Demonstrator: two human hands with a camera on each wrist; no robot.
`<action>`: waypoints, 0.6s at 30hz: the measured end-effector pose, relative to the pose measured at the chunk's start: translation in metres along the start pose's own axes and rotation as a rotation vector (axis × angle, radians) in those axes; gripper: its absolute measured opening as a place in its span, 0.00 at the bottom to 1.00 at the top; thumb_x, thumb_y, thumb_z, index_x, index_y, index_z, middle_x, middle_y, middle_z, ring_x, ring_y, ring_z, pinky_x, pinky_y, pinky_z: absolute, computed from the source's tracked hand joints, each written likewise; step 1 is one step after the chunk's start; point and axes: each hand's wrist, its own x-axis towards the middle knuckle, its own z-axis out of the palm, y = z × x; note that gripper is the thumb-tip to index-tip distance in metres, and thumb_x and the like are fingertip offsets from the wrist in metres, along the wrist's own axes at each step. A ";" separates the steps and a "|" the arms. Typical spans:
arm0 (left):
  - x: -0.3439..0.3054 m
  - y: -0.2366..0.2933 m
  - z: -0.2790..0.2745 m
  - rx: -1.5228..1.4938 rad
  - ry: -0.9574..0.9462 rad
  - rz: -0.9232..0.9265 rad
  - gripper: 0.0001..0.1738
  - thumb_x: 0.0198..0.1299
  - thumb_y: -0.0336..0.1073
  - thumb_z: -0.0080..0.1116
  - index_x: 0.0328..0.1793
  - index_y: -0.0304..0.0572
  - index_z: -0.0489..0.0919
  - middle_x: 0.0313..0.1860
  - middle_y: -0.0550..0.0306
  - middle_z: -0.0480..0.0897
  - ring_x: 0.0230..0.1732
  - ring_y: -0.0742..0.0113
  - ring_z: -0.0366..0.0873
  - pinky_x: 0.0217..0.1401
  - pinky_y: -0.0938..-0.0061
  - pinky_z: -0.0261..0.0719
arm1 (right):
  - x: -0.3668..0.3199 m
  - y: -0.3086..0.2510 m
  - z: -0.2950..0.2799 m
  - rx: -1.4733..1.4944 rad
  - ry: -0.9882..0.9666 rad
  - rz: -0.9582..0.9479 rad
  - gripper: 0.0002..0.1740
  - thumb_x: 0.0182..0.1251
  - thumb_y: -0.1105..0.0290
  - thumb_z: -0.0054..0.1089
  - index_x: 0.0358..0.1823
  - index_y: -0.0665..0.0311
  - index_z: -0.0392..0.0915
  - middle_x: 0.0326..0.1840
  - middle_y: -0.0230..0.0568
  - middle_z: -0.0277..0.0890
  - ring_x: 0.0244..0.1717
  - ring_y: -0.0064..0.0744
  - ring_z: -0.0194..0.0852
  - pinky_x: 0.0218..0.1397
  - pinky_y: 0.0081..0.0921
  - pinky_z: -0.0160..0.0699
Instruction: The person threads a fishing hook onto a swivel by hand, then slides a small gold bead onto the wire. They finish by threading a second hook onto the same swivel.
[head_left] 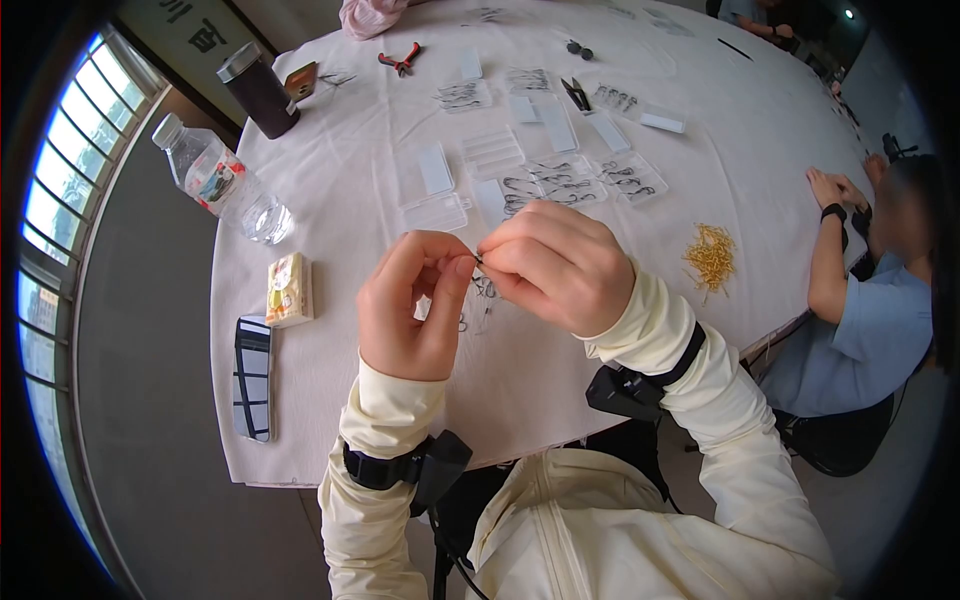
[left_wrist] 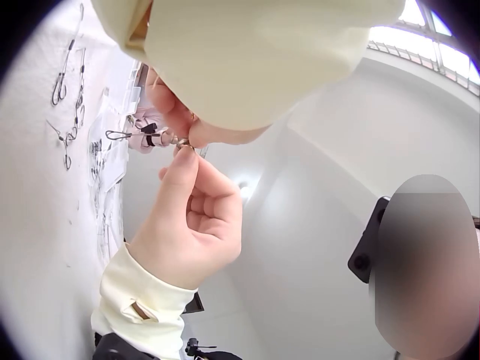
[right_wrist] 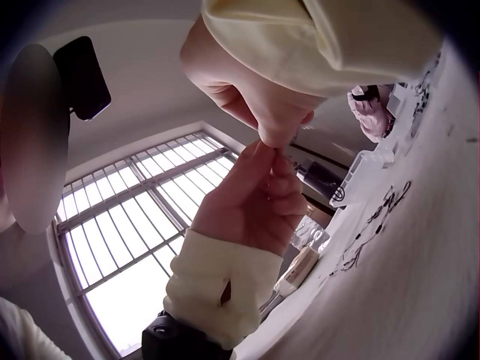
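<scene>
At chest height over the white-covered table, both hands meet fingertip to fingertip. My left hand (head_left: pixel 405 310) pinches a small dark metal fishing-tackle piece between thumb and forefinger. From the other side my right hand (head_left: pixel 565 265) pinches the same piece. In the left wrist view a thin wire loop (left_wrist: pixel 118 136) sticks out from the pinched fingertips; the rest is hidden by the fingers. Below the hands, several dark wire pieces with loops (head_left: pixel 484 287) lie on the cloth, strung out in a line in the right wrist view.
Clear plastic boxes (head_left: pixel 435 212) with wire pieces fill the mid-table. Golden pieces (head_left: pixel 710 257) lie piled at right. A water bottle (head_left: pixel 222 180), dark tumbler (head_left: pixel 258 90), tissue pack (head_left: pixel 289 290) and phone (head_left: pixel 254 380) line the left edge. Pliers (head_left: pixel 401 60) lie farther back. Another person (head_left: pixel 860 300) sits right.
</scene>
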 end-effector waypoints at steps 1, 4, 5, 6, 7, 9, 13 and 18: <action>0.000 -0.001 0.000 0.046 -0.004 0.036 0.04 0.67 0.27 0.52 0.41 0.33 0.74 0.28 0.66 0.73 0.27 0.81 0.65 0.30 0.85 0.64 | 0.001 0.000 -0.001 0.001 0.004 0.005 0.13 0.45 0.83 0.68 0.32 0.66 0.74 0.33 0.38 0.76 0.28 0.37 0.74 0.30 0.28 0.74; 0.000 -0.002 0.000 0.084 -0.009 0.075 0.02 0.66 0.25 0.52 0.41 0.32 0.75 0.28 0.65 0.73 0.28 0.80 0.66 0.31 0.85 0.65 | 0.000 0.001 0.000 0.007 0.012 0.015 0.14 0.44 0.84 0.68 0.32 0.66 0.74 0.33 0.39 0.76 0.28 0.37 0.74 0.30 0.28 0.74; 0.001 -0.002 0.000 0.084 -0.010 0.075 0.02 0.66 0.25 0.52 0.41 0.32 0.75 0.28 0.65 0.73 0.28 0.80 0.66 0.31 0.85 0.65 | 0.000 0.002 0.000 0.011 0.015 0.021 0.14 0.44 0.84 0.68 0.32 0.66 0.74 0.33 0.39 0.76 0.28 0.37 0.74 0.30 0.28 0.75; 0.001 -0.001 0.000 0.114 -0.005 0.104 0.02 0.65 0.24 0.52 0.40 0.31 0.75 0.29 0.64 0.73 0.28 0.80 0.66 0.32 0.85 0.66 | -0.001 0.002 0.000 0.010 0.016 0.022 0.14 0.44 0.84 0.68 0.32 0.66 0.74 0.33 0.39 0.76 0.28 0.37 0.74 0.30 0.28 0.75; 0.002 0.000 0.001 0.143 0.001 0.132 0.02 0.64 0.23 0.53 0.40 0.31 0.75 0.29 0.64 0.73 0.28 0.80 0.67 0.32 0.85 0.66 | -0.001 0.002 0.001 -0.015 0.021 0.017 0.13 0.46 0.81 0.68 0.30 0.65 0.72 0.30 0.38 0.73 0.28 0.37 0.73 0.31 0.29 0.75; 0.002 0.002 -0.001 0.149 -0.003 0.128 0.01 0.64 0.23 0.53 0.39 0.31 0.75 0.30 0.63 0.73 0.29 0.79 0.67 0.33 0.85 0.67 | -0.001 0.003 0.001 -0.038 0.027 0.013 0.12 0.47 0.79 0.67 0.29 0.64 0.70 0.28 0.37 0.71 0.28 0.37 0.72 0.31 0.29 0.75; 0.004 0.001 0.001 0.162 0.038 0.191 0.02 0.58 0.21 0.57 0.37 0.34 0.78 0.29 0.56 0.77 0.26 0.70 0.75 0.30 0.80 0.73 | 0.001 0.004 -0.003 0.012 0.021 0.017 0.13 0.47 0.76 0.70 0.29 0.63 0.71 0.27 0.36 0.71 0.27 0.37 0.73 0.30 0.30 0.75; 0.003 0.004 -0.003 0.160 -0.049 0.177 0.01 0.61 0.21 0.54 0.38 0.32 0.76 0.32 0.57 0.76 0.28 0.73 0.73 0.32 0.81 0.72 | -0.002 0.006 -0.004 0.086 0.031 0.061 0.14 0.47 0.74 0.72 0.28 0.62 0.71 0.24 0.35 0.71 0.25 0.37 0.73 0.28 0.30 0.74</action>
